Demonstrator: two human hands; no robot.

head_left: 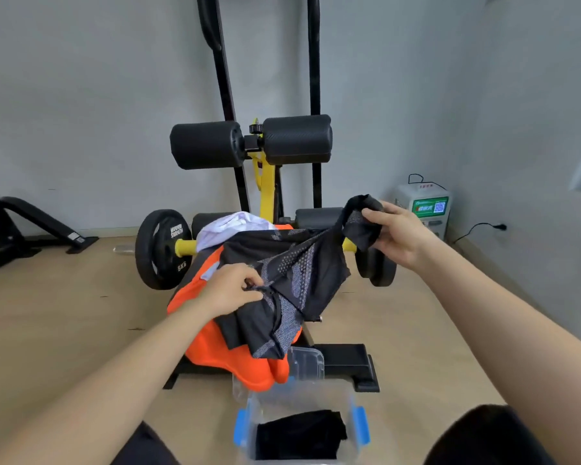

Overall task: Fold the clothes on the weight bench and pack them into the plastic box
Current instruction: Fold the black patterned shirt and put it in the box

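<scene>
A black garment with grey patterned panels (296,276) is stretched between both hands above the weight bench (346,360). My left hand (230,290) pinches its lower left edge. My right hand (394,233) grips its upper right end, raised higher. Under it an orange garment (215,350) drapes over the bench and hangs down toward the box. A white garment (232,226) lies at the far end of the bench. The clear plastic box (353,407) with blue latches stands on the floor below, holding a folded black item (301,434).
A weight plate (160,250) hangs on a yellow bar left of the bench, another on the right (378,266). Black foam rollers (249,142) stand behind. The box's clear lid (307,364) leans by the bench foot. A white-green device (426,206) sits by the right wall.
</scene>
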